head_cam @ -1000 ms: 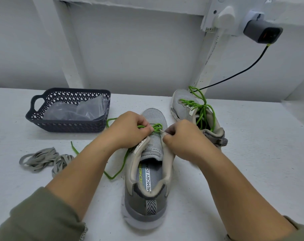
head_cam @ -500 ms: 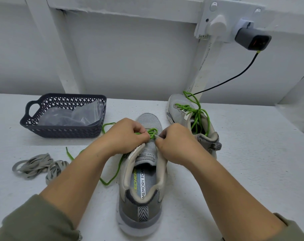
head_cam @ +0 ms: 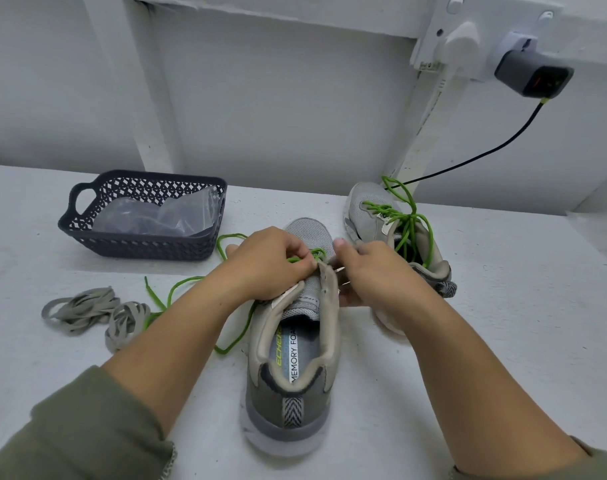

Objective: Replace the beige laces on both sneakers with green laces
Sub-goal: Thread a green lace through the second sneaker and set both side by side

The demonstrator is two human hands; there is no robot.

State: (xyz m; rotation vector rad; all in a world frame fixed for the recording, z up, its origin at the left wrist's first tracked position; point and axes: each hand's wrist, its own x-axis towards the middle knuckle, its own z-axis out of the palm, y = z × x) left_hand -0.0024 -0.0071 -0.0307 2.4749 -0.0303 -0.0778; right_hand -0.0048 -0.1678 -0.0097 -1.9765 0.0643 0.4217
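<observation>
A grey sneaker stands in front of me, heel toward me, toe away. A green lace runs through its front eyelets and trails off to the left over the table. My left hand pinches the green lace at the left eyelet row. My right hand grips the sneaker's right eyelet flap, thumb raised. A second grey sneaker with a green lace threaded and loosely tied stands behind on the right. Two beige laces lie bundled on the table at the left.
A dark plastic basket holding a clear plastic bag stands at the back left. On the wall at the upper right a wall socket carries a white plug and a grey charger with a black cable hanging down to the table.
My view has tilted down slightly. My right hand has shifted from pinching at the eyelet to holding the right flap lower, with the thumb lifted. The left hand keeps its pinch.
</observation>
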